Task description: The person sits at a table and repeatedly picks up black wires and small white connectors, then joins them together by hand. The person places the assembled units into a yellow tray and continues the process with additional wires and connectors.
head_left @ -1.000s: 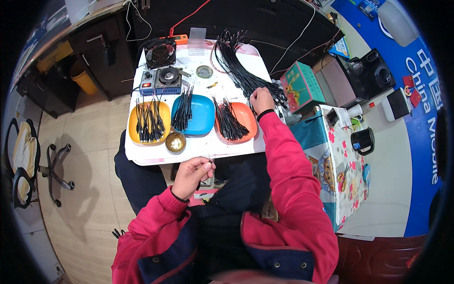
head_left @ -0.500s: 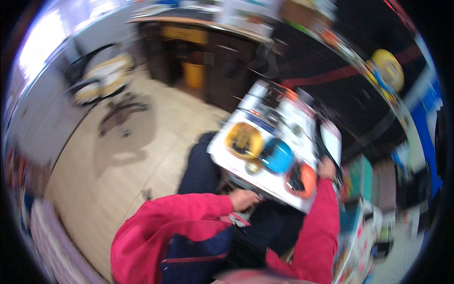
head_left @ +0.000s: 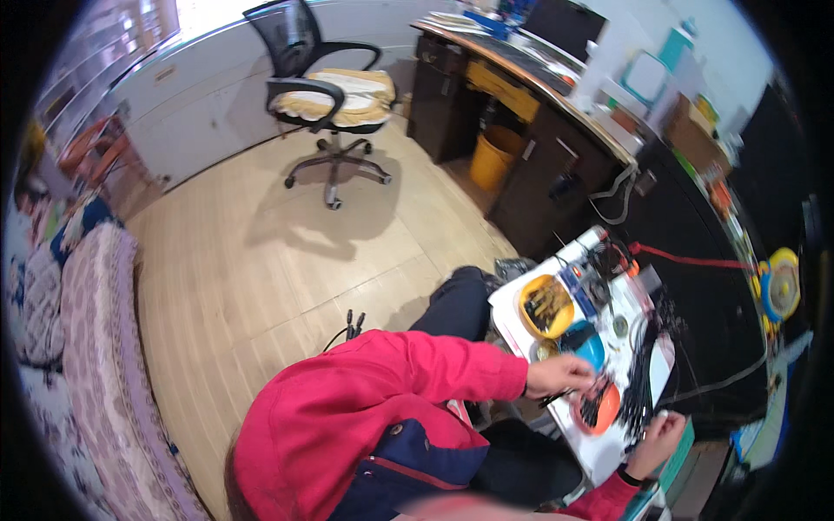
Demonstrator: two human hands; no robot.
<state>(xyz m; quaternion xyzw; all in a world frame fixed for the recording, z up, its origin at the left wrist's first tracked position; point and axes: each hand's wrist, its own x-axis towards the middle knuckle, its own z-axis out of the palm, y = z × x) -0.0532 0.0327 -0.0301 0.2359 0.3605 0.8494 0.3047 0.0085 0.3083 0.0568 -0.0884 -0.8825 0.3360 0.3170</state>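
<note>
My left hand [head_left: 560,375] is closed in a pinch between the blue bowl [head_left: 588,349] and the orange bowl [head_left: 608,410]. Short black pieces show under its fingers, but whether they are held is unclear. Fingers curled together, my right hand [head_left: 660,441] is at the right edge of the white table [head_left: 508,304], beside a bundle of black cables [head_left: 641,369]. What it grips, if anything, is too small to make out. Dark small parts lie in the orange bowl. The yellow bowl [head_left: 546,306] at the far left holds brownish, thin pieces.
Small tools and a device with a red cable [head_left: 686,258] crowd the table's far end. Dark cabinets [head_left: 695,304] stand close on the right. A wheeled office chair [head_left: 334,95] and a desk with an orange bin [head_left: 497,156] are farther off. A covered sofa [head_left: 104,347] runs along the left.
The view has swung, so the table appears farther right. My left hand has risen from the near table edge to over the bowls. My right hand has come nearer along the cables.
</note>
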